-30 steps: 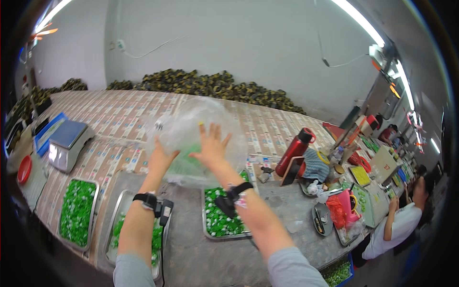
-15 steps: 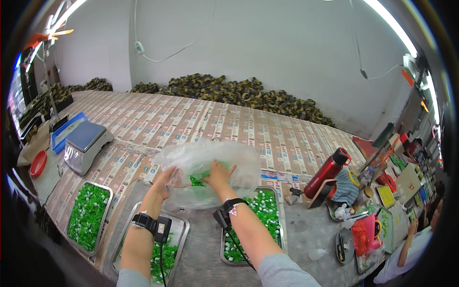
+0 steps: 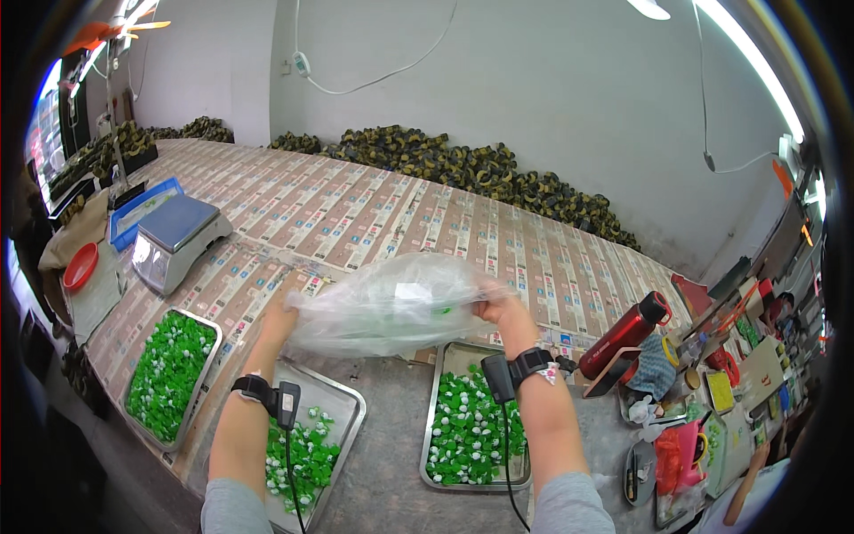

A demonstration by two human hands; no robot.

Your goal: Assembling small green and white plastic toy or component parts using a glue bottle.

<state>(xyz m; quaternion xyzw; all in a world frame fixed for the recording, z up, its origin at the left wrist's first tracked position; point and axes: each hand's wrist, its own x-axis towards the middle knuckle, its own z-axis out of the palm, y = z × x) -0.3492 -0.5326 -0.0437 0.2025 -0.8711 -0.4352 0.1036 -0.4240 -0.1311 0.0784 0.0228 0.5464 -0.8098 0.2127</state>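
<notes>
Above the worktable (image 3: 400,218), the clear plastic bag (image 3: 378,311) is stretched sideways between the two hands. Change of state: the right hand (image 3: 503,311) has shifted from the middle of the bag to its right end, and the bag now lies longer and flatter. Handling is therefore, as judged, on the ends of the bag and not its centre. Grip: the fingers of the left hand (image 3: 281,322) appear closed on the left end; those of the right hand pinch the right end. Bag contents: a white patch and a small green spot show; whether these are inside is unclear. Containers: the left tray (image 3: 219,336) is filled with green-and-white pieces (image 3: 173,374); the middle tray (image 3: 307,384) and right tray (image 3: 461,358) hold similar pieces, each with bare metal visible.
</notes>
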